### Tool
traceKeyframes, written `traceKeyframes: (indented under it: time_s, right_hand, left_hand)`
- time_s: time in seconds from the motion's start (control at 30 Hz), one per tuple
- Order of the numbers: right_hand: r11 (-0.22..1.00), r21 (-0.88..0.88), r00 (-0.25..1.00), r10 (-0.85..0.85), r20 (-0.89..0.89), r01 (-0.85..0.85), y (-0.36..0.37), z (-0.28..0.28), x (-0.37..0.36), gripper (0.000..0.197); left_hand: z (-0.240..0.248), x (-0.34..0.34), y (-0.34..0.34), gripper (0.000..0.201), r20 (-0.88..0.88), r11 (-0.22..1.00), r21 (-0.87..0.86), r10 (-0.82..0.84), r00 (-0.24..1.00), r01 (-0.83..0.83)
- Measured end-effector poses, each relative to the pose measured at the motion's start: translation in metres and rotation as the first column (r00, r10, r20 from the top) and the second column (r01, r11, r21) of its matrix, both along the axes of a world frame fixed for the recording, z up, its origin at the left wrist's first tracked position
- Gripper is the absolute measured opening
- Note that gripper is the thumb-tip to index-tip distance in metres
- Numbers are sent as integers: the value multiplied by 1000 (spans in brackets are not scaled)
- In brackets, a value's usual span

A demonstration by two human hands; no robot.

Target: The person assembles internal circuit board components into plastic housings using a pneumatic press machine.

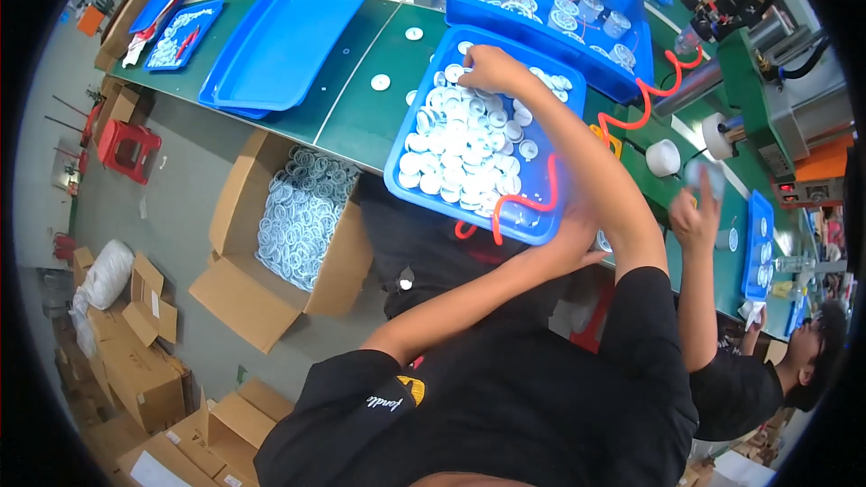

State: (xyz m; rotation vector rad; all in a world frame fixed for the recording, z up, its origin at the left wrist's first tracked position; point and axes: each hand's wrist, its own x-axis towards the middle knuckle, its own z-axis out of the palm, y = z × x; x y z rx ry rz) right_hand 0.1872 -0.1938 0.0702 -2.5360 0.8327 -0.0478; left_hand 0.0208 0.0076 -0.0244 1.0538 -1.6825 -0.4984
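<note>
My right hand [492, 70] reaches over the far part of a blue tray [394, 162] heaped with white round plastic discs [465, 140]. Its fingers are bent down and closed at the discs; what they pinch, if anything, is hidden. My left arm crosses low in front of the tray, under my right forearm. Beyond that forearm, my left hand [582, 239] is by the tray's near right corner, mostly covered. A small round part [603, 241] shows beside its fingers. A red coiled air hose [528, 205] hangs over the tray's near right corner.
A deep blue bin [541, 22] with clear cups stands behind the tray. Empty blue trays [289, 45] lie to the left on the green bench [356, 117]. Below, an open carton [236, 194] holds pale rings. At right, a co-worker's hand [695, 216] holds a cup near a machine.
</note>
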Motion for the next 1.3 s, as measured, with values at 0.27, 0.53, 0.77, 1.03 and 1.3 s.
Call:
traceKeyframes:
  time_s: [0.27, 0.53, 0.77, 1.03, 1.3]
  right_hand:
    - [931, -357, 950, 180, 257, -80, 39, 27, -60, 13]
    - [944, -317, 869, 228, 439, -88, 76, 35, -113, 12]
    - [884, -436, 722, 191, 665, 167, 129, 44, -170, 25]
    - [722, -219, 632, -368, 681, 656, 177, 10, -325, 23]
    - [698, -214, 700, -543, 463, 683, 180, -41, -381, 36]
  left_hand:
    - [4, 5, 1, 76, -31, 996, 79, -43, 999, 45]
    - [7, 8, 3, 74, -19, 998, 49, -48, 999, 49]
    - [17, 5, 3, 60, -147, 993, 10, -115, 982, 118]
    - [18, 17, 5, 73, 61, 998, 33, 45, 997, -47]
    - [24, 13, 4, 72, 114, 999, 36, 16, 993, -21]
